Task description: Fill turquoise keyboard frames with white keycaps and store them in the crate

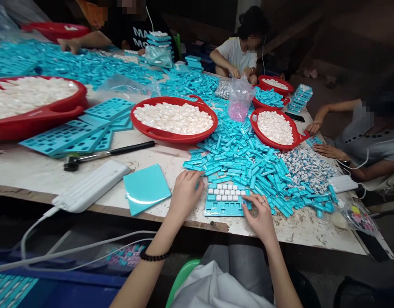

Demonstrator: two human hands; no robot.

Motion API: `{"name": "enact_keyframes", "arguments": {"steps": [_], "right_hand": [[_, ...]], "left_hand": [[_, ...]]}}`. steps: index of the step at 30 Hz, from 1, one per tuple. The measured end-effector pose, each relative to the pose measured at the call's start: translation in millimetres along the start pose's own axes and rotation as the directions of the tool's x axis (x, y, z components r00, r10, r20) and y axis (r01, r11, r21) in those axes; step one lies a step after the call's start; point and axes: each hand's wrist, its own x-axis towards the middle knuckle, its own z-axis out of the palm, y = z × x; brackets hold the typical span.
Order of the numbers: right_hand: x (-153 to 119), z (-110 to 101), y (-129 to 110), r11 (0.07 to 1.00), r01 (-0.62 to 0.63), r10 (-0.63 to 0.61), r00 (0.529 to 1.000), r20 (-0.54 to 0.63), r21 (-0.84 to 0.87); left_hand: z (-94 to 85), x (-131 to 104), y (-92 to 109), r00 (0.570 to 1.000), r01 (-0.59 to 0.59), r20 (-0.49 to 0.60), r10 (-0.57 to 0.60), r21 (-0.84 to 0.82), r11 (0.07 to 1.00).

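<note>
A blue tray (224,209) lies flat at the table's front edge, with rows of white pieces (227,192) in its upper part and bare slots along the bottom. My right hand (258,209) is at the tray's right side, thumb and index finger near its corner; whether a small piece is between them cannot be made out. Left of the tray, my left hand (188,188) rests by the edge of the pile of blue strips (235,149), fingers curled, their tips partly hidden. A square blue panel (147,188) lies left of that hand.
Red baskets of white pieces (174,139) stand behind, near stacked blue trays (56,137). A hammer (120,150) and a white power strip (91,188) lie on the left. Small patterned pieces (309,169) cover the right. Several people sit around the table (296,235).
</note>
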Motion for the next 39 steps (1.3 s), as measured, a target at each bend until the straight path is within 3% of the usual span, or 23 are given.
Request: {"name": "enact_keyframes", "arguments": {"steps": [3,8,13,17,25,30,35,39], "right_hand": [[0,0,1,1.0,0.018,-0.018,1.0,-0.016,0.018],[0,0,1,0.998,0.056,-0.054,0.997,-0.05,0.043],[-5,3,6,0.997,0.07,-0.068,0.997,-0.04,0.04],[-5,10,16,0.993,0.11,-0.107,0.991,-0.085,0.041],[-5,3,10,0.974,0.222,-0.211,0.956,-0.203,0.033],[-7,1,10,0.939,0.331,-0.31,0.931,-0.193,0.089],[-8,0,9,0.931,0.328,-0.303,0.939,-0.163,0.157],[-10,-3,8,0.927,0.318,-0.295,0.946,-0.138,0.201]], "left_hand": [[5.2,14,-7,1.0,0.0,0.026,-0.003,0.093,0.996],[10.0,18,-6,1.0,-0.015,-0.007,0.016,0.088,0.996],[-10.7,9,12,0.998,0.023,-0.063,-0.031,-0.13,0.991],[-23.9,-3,44,0.999,0.042,0.033,-0.032,-0.374,0.926],[-15.0,-24,92,0.957,0.151,0.29,0.014,-0.54,0.828],[-15.4,-26,102,0.88,0.271,0.471,0.067,-0.611,0.744],[-13.0,-24,102,0.896,0.255,0.437,0.078,-0.65,0.716],[-13.3,-23,103,0.881,0.284,0.467,0.076,-0.65,0.705]]}}
